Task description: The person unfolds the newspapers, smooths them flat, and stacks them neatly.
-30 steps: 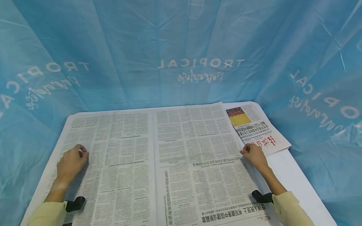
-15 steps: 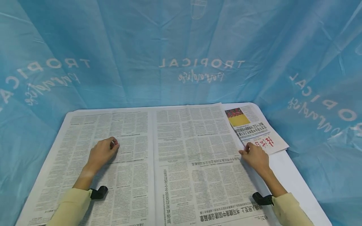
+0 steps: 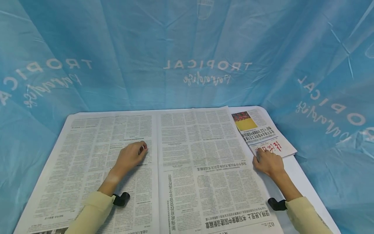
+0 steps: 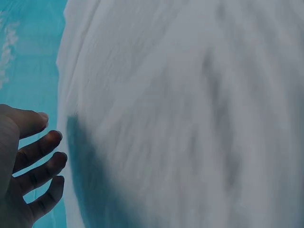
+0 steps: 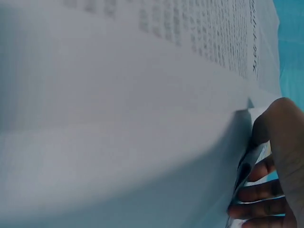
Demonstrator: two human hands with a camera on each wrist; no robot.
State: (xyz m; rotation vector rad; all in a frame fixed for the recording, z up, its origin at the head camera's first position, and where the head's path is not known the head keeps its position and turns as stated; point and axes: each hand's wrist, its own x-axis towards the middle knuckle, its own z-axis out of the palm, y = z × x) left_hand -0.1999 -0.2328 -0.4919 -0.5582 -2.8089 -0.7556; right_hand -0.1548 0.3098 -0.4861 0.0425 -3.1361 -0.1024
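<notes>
A large newspaper sheet (image 3: 181,152) lies spread over the white table, with a crease running down its middle. Above its left half, near the crease, is my left hand (image 3: 131,156); the left wrist view shows its fingers (image 4: 40,171) loosely bent and apart, holding nothing. My right hand (image 3: 270,162) is at the sheet's right edge, its fingers reaching over the near corner of a folded newspaper (image 3: 263,130) with red lettering. In the right wrist view its thumb and fingers (image 5: 261,192) are apart beside the paper's edge; the contact there is partly hidden.
A white tabletop (image 3: 306,191) shows along the right side. Blue curtains (image 3: 175,39) with white lettering hang behind and at both sides. Part of a printed picture (image 3: 52,231) shows at the bottom left edge of the sheet.
My left hand has swept rightward across the left half to near the crease. My right hand has moved slightly right, from pinching at the sheet's edge to spread fingers at the folded newspaper.
</notes>
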